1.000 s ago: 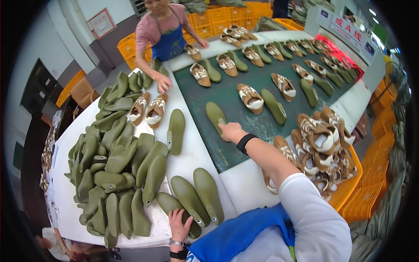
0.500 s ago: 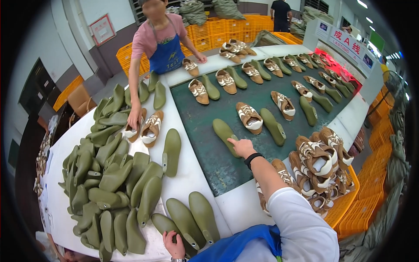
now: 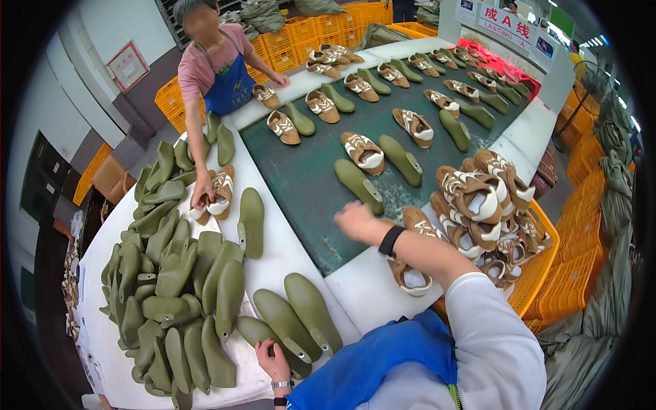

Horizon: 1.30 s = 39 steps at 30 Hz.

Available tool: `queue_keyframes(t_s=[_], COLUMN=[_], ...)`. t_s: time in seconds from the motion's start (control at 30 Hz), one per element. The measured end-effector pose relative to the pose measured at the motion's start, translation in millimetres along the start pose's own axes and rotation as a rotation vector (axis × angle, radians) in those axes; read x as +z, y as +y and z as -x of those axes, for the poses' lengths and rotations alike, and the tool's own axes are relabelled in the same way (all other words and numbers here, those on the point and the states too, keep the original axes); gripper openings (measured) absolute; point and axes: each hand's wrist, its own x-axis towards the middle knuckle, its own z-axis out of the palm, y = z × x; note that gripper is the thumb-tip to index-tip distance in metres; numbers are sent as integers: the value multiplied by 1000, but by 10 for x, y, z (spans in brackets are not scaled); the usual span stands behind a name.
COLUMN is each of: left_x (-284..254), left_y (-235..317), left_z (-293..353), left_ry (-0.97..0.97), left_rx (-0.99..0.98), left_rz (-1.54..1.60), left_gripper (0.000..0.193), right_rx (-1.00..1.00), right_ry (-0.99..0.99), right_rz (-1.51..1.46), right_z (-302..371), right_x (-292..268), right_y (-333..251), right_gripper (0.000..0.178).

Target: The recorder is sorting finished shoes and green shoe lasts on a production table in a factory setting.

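Note:
My right hand (image 3: 355, 220) hovers open over the near edge of the dark green belt (image 3: 307, 178), a black band on its wrist. It is just short of a green shoe last (image 3: 359, 184) that lies on the belt, and holds nothing. My left hand (image 3: 273, 359) grips the heel end of another green shoe last (image 3: 260, 333) at the front edge of the white table (image 3: 280, 253). Two more lasts (image 3: 301, 318) lie beside it. Brown-and-white shoe uppers (image 3: 478, 198) are heaped to the right of my right forearm.
A big pile of green lasts (image 3: 171, 273) covers the table's left. A co-worker (image 3: 212, 68) in a blue apron touches a pair of shoes (image 3: 215, 195) across the table. Pairs of shoes and lasts line the belt. Orange crates (image 3: 547, 273) stand at the right.
My right hand has come off the green last on the belt and drawn back toward me. The co-worker's hand stays on the pair of shoes. My left hand has stayed put.

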Motion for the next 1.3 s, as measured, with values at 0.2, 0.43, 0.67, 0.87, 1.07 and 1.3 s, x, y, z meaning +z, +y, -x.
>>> queue_keyframes(t_s=[0.2, 0.43, 0.67, 0.87, 1.07, 1.3], left_x=[96, 232, 333, 360, 333, 371], left_y=[-20, -53, -125, -29, -8, 136], left_z=[-64, -68, -125, -152, -148, -144], left_ry=[-46, -67, -100, -121, -139, -104], left_rx=[-18, 12, 0, 28, 78, 80], left_rz=[77, 109, 162, 99, 38, 46], left_gripper=[8, 10, 9, 11, 10, 9], right_rx=[-677, -425, -293, 352, 208, 41], right_ry=[-357, -424, -338, -21, 53, 147], right_rz=[-490, -497, -735, -301, -484, -633], right_z=[1171, 1348, 1623, 2200, 2603, 1568], right_x=[-107, 95, 118, 89, 388, -49], right_y=[-1744, -1477, -1069, -122, 32, -65], right_gripper=[58, 68, 65, 23, 25, 28])
